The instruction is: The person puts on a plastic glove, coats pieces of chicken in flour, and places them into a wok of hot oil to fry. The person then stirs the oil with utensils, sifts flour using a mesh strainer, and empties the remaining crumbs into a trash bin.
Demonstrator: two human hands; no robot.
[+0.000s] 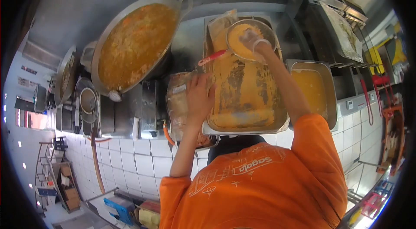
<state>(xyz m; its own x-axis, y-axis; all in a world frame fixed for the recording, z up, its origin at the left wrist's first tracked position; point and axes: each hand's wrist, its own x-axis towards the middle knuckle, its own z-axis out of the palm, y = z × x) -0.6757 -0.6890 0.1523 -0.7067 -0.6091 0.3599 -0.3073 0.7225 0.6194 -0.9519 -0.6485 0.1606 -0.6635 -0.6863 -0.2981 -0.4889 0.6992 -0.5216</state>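
Note:
A large metal tray (277, 118) in front of me is coated with orange-yellow powder, with dark bare patches in its middle. At its far end sits a round sieve (274, 34) holding more powder, its red handle (212, 57) pointing left. My right hand (251, 39), in a clear glove, reaches into the sieve and touches the powder; its fingers are smeared. My left hand (200, 92) rests at the tray's left edge with fingers stretched out, below the red handle and holding nothing. A plastic bag (177, 88) lies beside it.
A big wok (138, 42) of orange-brown food in liquid stands at the left, a ladle or skimmer (115, 95) at its rim. Right of the tray is a deep pan (310, 84) with yellow contents. A strainer (88, 100) hangs at far left; metal equipment (333, 21) stands at right.

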